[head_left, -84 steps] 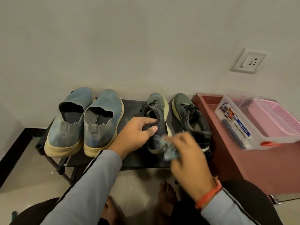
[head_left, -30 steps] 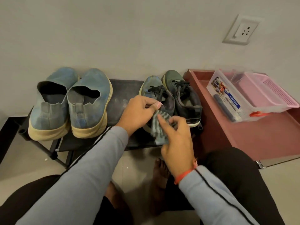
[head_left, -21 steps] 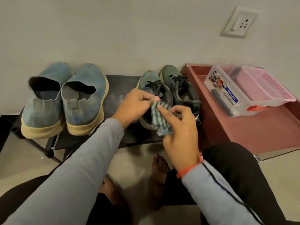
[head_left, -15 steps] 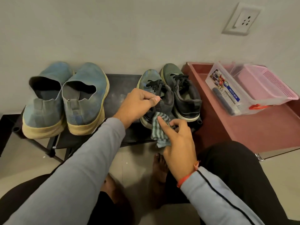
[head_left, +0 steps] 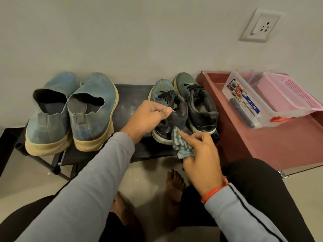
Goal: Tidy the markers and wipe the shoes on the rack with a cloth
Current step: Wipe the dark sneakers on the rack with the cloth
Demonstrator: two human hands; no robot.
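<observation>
Striped grey-green cloth point(head_left: 182, 144), crumpled, pinched in right hand point(head_left: 201, 158) fingers, pressed to heel of dark laced sneaker point(head_left: 168, 117) near front edge of black rack point(head_left: 129, 100). Left hand point(head_left: 148, 117) fingers gripping that sneaker's collar. Bare rack strip between pairs. Four shoes: two sneakers, two blue slip-ons point(head_left: 73, 110).

Black rack point(head_left: 132, 95), blue slip-on shoes point(head_left: 70, 110) with cream soles at its left end, dark green lace-up sneakers point(head_left: 185, 102) with black laces and pale soles at its right end, grey-and-teal striped cloth point(head_left: 181, 145) at its front edge, reddish-brown tray point(head_left: 272, 145) right of it, pink basket point(head_left: 286, 95)
</observation>
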